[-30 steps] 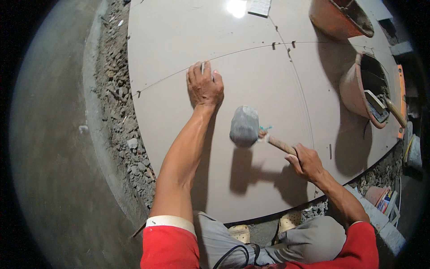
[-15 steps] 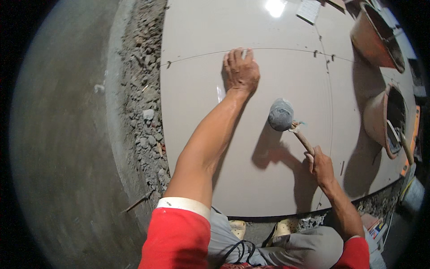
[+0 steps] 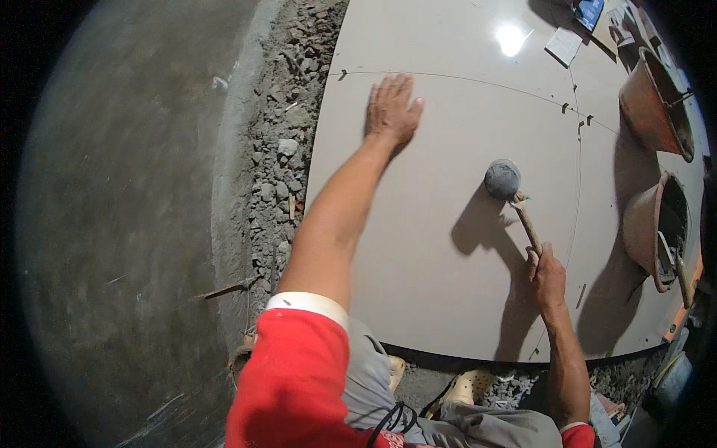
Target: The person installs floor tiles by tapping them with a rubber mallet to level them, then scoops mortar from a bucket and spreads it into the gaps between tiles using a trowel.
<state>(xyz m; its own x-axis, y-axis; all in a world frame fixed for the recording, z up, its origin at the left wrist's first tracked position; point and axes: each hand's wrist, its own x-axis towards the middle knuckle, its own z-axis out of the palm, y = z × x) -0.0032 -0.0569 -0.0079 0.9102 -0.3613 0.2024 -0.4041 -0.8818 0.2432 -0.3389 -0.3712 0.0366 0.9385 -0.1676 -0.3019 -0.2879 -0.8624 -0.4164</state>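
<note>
My right hand (image 3: 550, 276) is wrapped round the wooden handle of a rubber mallet (image 3: 503, 179) with a dark grey, rounded head. The mallet head casts a shadow on the large pale floor tile (image 3: 433, 246) under it; whether it touches the surface I cannot tell. Farther up and to the left, my left hand (image 3: 392, 110) lies flat on the same tile, fingers stretched out close to the joint line at its far edge. Small dark tile spacers (image 3: 565, 108) stick out of the joints near the tile's far right corner.
Gravel and rubble (image 3: 280, 179) run along the tiles' left edge, beside a grey concrete floor (image 3: 134, 201). Two worn buckets, an upper one (image 3: 646, 104) and a lower one (image 3: 646, 224) holding a trowel, stand at the right. An orange level (image 3: 678, 321) lies beyond. A white card (image 3: 563, 46) rests farther back.
My view has shifted left, so the scene sits farther right. My left hand has slid left along the tile's far edge, its fingers more spread. The mallet stays in my right hand.
</note>
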